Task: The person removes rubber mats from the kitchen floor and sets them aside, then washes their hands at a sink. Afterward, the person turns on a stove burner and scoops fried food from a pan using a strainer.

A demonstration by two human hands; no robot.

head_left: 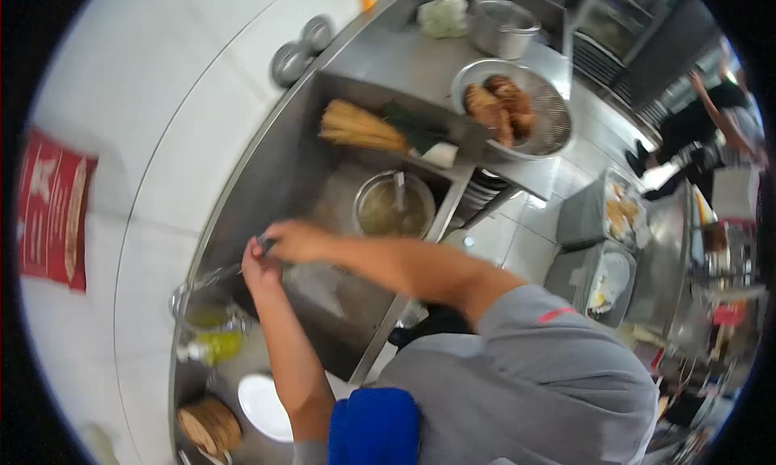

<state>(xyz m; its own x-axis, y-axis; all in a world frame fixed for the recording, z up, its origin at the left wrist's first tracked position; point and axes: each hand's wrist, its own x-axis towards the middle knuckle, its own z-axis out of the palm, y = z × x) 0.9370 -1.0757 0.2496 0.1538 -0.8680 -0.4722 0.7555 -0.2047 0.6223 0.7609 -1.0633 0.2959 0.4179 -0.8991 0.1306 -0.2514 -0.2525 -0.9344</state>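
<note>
My left hand (261, 269) and my right hand (295, 243) meet over the steel sink (356, 336). Both are closed around the dark end of a metal faucet spout (218, 276), which reaches in from the wall side. Their fingers are partly blurred, so the exact grip is hard to see. A whitish streak, possibly water, shows on the sink floor below. Right of my hands, a round metal pot (378, 196) stands in the sink with cloudy liquid and a metal-handled utensil in it.
Yellowish sticks (360, 125) lie in the sink's far compartment. A colander (554, 117) of browned food and a steel pot (505, 30) stand beyond. A yellow-green bottle (218, 348) and white plate (265, 404) are at lower left. Grey bins (580, 214) and another person (711, 117) are at right.
</note>
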